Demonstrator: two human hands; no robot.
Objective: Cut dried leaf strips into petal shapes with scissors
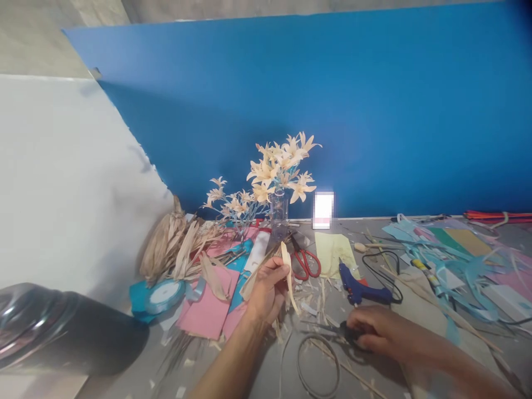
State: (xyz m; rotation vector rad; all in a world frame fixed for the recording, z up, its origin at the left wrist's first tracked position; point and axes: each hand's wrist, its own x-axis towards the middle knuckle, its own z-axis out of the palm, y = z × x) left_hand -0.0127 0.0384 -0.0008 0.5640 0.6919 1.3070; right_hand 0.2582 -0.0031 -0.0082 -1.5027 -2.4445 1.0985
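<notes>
My left hand (pixel 268 288) is closed, pinching a narrow, cream-coloured piece of dried husk (pixel 287 266) upright between thumb and fingers. My right hand (pixel 374 330) is curled round the black handles of a pair of scissors (pixel 349 332), low over the table; the blades point left. Just beyond my left hand lie red-handled scissors (pixel 307 265). A blue glue gun (pixel 366 291) rests past my right hand, its cord looped behind it. Below the scissor blades is a coil of wire (pixel 318 366). Behind, pale husk-like flowers (pixel 282 163) stand in a clear vase (pixel 279 213).
Bundled dry husks (pixel 162 249), pink sheets (pixel 211 302) and a ribbon roll (pixel 164 296) lie left, near a large dark cylinder (pixel 75 330). A yellow sheet (pixel 332 249) lies behind the glue gun. Blue ribbons (pixel 469 277) clutter the right. A blue wall (pixel 374 111) bounds the back.
</notes>
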